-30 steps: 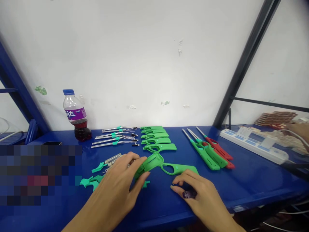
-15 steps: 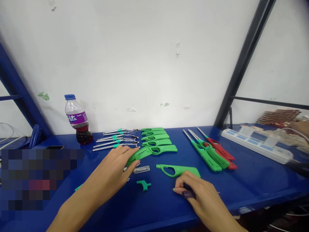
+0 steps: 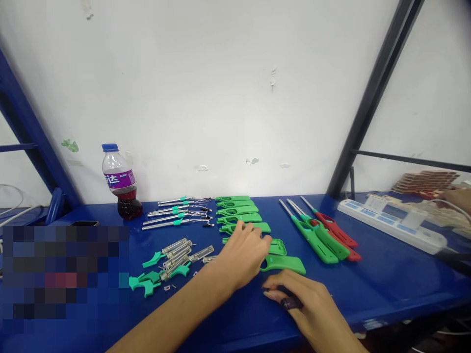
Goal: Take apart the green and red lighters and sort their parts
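Note:
My left hand (image 3: 241, 255) reaches right across the blue bench (image 3: 368, 284). Its bent fingers lie on a green handle shell (image 3: 276, 246) just below a row of like green shells (image 3: 237, 211). A second loose green shell (image 3: 285, 264) lies in front of it, its left end under my hand. My right hand (image 3: 300, 304) rests on the bench near the front edge, fingers curled round a small dark thing I cannot make out. Left of my arm lies a heap of teal triggers and small metal parts (image 3: 169, 264).
Metal tubes with wires (image 3: 176, 215) lie behind the heap. Finished green and red lighters (image 3: 322, 235) lie to the right. A drink bottle (image 3: 119, 184) stands at the wall. A white power strip (image 3: 393, 220) and another person's hand (image 3: 456, 198) are far right.
My left hand has carried one green shell from the left over to the right, below the row of shells. The heap of triggers and metal parts is uncovered. My right hand has barely moved.

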Demonstrator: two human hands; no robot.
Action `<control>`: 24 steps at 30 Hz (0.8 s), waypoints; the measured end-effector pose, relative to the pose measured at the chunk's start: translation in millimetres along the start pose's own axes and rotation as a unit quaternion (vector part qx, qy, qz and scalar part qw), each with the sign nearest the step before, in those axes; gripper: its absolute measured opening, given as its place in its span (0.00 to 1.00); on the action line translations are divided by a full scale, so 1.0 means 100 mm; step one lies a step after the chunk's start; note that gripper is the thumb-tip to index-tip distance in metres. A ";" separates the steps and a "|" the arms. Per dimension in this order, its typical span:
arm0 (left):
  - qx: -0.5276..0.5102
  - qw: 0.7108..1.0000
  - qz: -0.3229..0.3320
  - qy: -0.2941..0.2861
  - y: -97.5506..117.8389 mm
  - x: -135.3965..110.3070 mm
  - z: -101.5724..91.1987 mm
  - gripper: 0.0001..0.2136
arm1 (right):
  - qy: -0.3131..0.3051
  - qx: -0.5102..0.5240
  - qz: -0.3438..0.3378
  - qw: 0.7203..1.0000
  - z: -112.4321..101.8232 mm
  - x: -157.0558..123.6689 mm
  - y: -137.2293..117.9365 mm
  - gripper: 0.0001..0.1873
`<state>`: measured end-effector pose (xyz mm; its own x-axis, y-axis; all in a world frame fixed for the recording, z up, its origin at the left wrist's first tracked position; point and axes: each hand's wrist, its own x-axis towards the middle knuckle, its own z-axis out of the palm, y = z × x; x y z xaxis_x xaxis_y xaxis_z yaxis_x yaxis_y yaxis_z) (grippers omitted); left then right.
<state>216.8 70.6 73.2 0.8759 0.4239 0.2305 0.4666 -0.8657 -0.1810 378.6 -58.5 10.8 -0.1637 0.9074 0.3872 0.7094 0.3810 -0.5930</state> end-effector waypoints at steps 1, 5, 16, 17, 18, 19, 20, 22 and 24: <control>0.006 1.000 0.005 -0.003 0.03 0.06 0.04 0.10 | 0.000 -0.004 -0.003 1.000 0.00 0.00 0.00 0.16; 0.016 1.000 0.011 -0.005 0.11 0.11 0.09 0.11 | 0.008 -0.030 -0.030 0.999 0.00 0.02 -0.01 0.15; -0.006 0.999 0.032 -0.031 0.43 -0.31 0.14 0.13 | 0.260 -0.103 -0.275 0.920 -0.04 -0.13 0.00 0.10; -0.008 0.999 0.026 -0.037 0.45 -0.35 0.15 0.14 | 0.280 -0.105 -0.268 0.916 -0.04 -0.14 0.00 0.10; -0.010 0.999 0.021 -0.044 0.48 -0.39 0.15 0.15 | 0.295 -0.109 -0.260 0.913 -0.03 -0.15 0.01 0.10; -0.015 0.998 0.019 -0.053 0.50 -0.42 0.14 0.16 | 0.304 -0.115 -0.255 0.911 -0.02 -0.15 0.01 0.11; -0.020 0.998 0.016 -0.061 0.52 -0.45 0.12 0.16 | 0.308 -0.120 -0.255 0.909 -0.01 -0.15 0.02 0.10; -0.034 0.996 0.014 -0.077 0.56 -0.47 0.08 0.13 | 0.312 -0.128 -0.260 0.905 0.00 -0.14 0.02 0.10; -0.046 0.995 0.000 -0.088 0.59 -0.45 0.05 0.11 | 0.323 -0.136 -0.264 0.899 0.01 -0.15 0.03 0.09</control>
<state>205.8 1.9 47.8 0.8873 0.4574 0.0586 0.4611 -0.8827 -0.0904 382.3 -70.3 2.2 -0.1571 0.2877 0.9447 0.8060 0.5902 -0.0457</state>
